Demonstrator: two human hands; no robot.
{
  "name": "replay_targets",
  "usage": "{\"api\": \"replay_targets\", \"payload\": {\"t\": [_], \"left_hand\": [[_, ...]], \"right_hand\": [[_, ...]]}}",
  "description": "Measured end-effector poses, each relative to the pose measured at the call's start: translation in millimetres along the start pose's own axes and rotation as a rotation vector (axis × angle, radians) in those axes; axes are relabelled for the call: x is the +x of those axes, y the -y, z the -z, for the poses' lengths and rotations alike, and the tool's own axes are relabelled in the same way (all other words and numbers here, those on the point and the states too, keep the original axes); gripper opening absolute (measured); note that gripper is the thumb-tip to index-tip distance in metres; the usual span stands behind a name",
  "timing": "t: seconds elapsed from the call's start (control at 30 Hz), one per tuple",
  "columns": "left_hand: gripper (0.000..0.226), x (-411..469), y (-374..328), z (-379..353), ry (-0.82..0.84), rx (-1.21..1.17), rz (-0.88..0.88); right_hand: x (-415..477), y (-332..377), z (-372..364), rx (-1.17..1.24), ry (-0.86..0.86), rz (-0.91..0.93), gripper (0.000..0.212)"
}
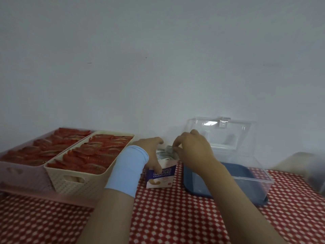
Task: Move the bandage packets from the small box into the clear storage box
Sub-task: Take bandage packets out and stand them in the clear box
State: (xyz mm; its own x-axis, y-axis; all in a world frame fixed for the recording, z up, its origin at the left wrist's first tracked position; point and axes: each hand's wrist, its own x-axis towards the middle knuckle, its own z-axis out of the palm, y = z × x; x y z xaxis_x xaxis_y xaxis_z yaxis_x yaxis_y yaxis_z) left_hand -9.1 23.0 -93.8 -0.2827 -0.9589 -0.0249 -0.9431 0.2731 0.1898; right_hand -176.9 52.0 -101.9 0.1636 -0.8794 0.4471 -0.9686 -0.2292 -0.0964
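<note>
Head view. In the lower centre of the frame the left hand (149,152), with a pale blue band on its wrist, gripped the small box (160,177), fingers curled round its upright card sides. The right hand (191,147) pinched the bandage packets (166,152), which stood out of the box's open top, none yet in the clear storage box (253,180). That box sat just right of the small one, its see-through lid (228,136) raised and its base dark blue. The packets looked thin, light and flexible, probably slick-wrapped; a pinch across their upper edges would likely lift several at once, though loose ones could slip. The card box seemed light enough to tip unless steadied. At left, a cream woven-pattern basket (88,175) and a pink tray (22,175) held red pieces. A red-and-white checked cloth (175,217) covered the tabletop.
</note>
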Motion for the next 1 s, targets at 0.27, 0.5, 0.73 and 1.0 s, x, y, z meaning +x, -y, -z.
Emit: {"api": "replay_targets", "payload": {"t": [0.27,0.5,0.73,1.0], "left_hand": [[0.065,3,10,2,0.021,-0.359,-0.033],[0.044,8,18,-2,-0.106,-0.417,-0.097],[0.051,9,20,-10,-0.202,-0.425,-0.135],[0.016,-15,-20,9,-0.324,-1.054,-0.191]], "right_hand": [[10,2,-8,0.1,0.057,-0.012,0.026],[13,6,-14,0.107,0.054,0.008,0.022],[8,-12,-3,0.51,-0.188,-0.121,0.012],[-10,-14,23,0.878,-0.265,-0.121,0.012]]}}
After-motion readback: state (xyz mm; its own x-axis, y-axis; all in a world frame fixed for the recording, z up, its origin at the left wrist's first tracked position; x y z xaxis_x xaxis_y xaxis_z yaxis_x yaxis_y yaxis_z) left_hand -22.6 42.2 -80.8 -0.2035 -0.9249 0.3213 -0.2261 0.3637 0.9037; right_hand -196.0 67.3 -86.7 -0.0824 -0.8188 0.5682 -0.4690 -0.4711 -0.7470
